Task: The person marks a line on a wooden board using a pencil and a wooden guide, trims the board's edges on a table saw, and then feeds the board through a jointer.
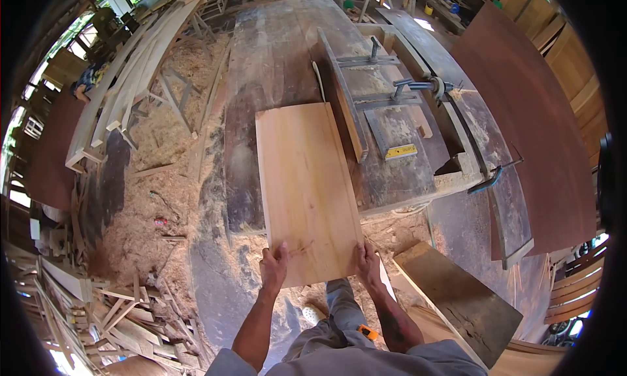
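A wide, pale wooden board (307, 186) lies with its far part over the worktable (261, 56), its near end reaching out toward my body. My left hand (274, 266) grips the board's near left edge, thumb on top and fingers underneath. On the near right edge, my right hand (368, 261) is closed around the board in the same manner. Just right of the board's far end stands a long wooden fence (343, 95) on the table. A square (400, 152) with a yellow stock lies beyond the fence.
Metal clamps (392, 100) sit on the table right of the fence. A thick dark plank (457, 304) leans at my lower right. Long boards (140, 62) rest on trestles at left, where a person (88, 82) bends. Wood shavings (160, 199) and scrap pieces (130, 317) cover the floor.
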The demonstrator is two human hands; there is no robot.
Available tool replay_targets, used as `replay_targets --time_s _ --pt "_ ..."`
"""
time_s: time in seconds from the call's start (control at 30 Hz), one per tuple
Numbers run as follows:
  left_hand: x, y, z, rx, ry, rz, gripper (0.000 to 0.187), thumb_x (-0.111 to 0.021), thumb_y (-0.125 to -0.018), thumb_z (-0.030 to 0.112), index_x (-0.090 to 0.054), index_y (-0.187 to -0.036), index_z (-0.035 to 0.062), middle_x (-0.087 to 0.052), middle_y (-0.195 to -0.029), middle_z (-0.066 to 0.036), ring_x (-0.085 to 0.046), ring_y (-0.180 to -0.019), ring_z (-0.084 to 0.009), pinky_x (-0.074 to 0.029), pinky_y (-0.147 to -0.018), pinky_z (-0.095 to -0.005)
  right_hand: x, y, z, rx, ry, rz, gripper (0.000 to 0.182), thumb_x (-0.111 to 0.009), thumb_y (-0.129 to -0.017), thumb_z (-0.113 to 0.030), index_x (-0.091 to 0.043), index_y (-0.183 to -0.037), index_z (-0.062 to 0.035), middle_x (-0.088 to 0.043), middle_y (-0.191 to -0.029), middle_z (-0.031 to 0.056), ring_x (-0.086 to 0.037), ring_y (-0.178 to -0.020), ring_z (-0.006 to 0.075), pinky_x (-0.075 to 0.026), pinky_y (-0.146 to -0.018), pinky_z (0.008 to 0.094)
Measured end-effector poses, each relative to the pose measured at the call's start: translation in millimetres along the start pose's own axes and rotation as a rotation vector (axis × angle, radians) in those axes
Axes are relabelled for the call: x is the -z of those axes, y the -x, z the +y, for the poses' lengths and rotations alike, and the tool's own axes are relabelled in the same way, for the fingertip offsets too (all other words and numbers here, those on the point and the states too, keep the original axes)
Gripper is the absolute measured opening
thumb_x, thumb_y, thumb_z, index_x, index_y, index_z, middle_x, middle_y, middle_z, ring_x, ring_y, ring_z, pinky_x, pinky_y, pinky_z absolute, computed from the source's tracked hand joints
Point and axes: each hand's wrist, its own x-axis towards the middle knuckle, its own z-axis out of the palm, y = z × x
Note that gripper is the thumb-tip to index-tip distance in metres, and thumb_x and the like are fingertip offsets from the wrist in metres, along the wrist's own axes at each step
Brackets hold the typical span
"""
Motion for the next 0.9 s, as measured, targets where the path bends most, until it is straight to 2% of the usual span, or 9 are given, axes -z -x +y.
replay_targets --time_s 0.37,0.83,0.9 --pt "-2 -7 -1 -0.002 -0.012 0.001 0.061 -0.059 -0.09 0.054 -0.052 -0.092 -0.0063 -0.065 -0.08 -0.029 -0.068 -0.076 -0.0441 -0.053 -0.065 -0.0477 -1 -7 5 0.032 -0.006 -0.013 0.041 -0.044 -0.104 -0.036 -0.058 -0.121 -0.0018 -0.061 -0.085 0.0103 -0.056 -0.08 0.0148 -0.047 -0.069 0.0325" --pt "-5 -13 -2 -0.012 0.021 -0.011 0.062 -0.059 -0.09 0.056 -0.053 -0.093 -0.0059 -0.065 -0.08 -0.03 -0.068 -0.079 -0.0451 -0.053 -0.067 -0.0497 -1 -13 1 0.029 0.003 -0.006 0.044 -0.043 -0.104 -0.036 -0.056 -0.127 -0.0019 -0.067 -0.094 0.0164 -0.063 -0.088 0.0184 -0.05 -0.076 0.0338" --pt "-4 -15 -1 -0.003 0.003 -0.006 0.062 -0.059 -0.09 0.056 -0.053 -0.092 -0.0061 -0.065 -0.079 -0.03 -0.068 -0.078 -0.045 -0.053 -0.067 -0.0494 -5 -15 3 0.062 0.007 0.018 0.041 -0.043 -0.104 -0.035 -0.056 -0.126 -0.0031 -0.067 -0.09 0.017 -0.063 -0.084 0.0196 -0.05 -0.074 0.0345"
